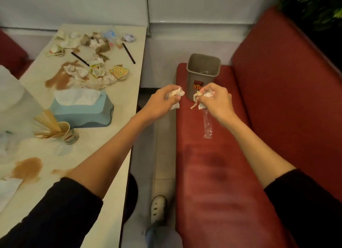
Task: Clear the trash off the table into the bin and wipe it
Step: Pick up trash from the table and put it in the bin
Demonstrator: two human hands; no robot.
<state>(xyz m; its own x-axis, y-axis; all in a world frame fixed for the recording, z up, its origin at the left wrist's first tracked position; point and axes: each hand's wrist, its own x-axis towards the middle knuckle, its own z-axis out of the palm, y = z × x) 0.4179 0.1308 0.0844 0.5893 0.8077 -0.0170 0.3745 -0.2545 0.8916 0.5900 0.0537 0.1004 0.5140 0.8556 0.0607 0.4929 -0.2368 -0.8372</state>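
Okay, both hands are out past the table's right edge. The left hand is clenched round a crumpled white napkin and hangs over the narrow strip of tiled floor between the table and the red bench seat. The right hand grips a wad of crumpled wrappers over the seat's front part. A clear plastic sleeve trails below that hand; I can't tell if it is held or lying on the cushion.

The grey bin stands upright at the far end of the seat, near the seat's left edge and close to the wall, mouth open upward. Both hands are just short of it and lower in frame than its rim, the right one nearest, the two wads apart from each other.

On the table, the main trash pile sits at the far end: balled napkins, flattened printed paper cups and two black straws, one reaching close to the right edge. A brown spill runs under the pile, and a second brown puddle lies near the left forearm. A blue tissue box sits mid-table with its right end near the edge, and beside it a tipped paper cup with wooden sticks fanning out.

The floor strip is tight: a shoe stands in it, close to the bench front. A long run of cushion stretches from the bin toward the person, with the backrest rising along the right.
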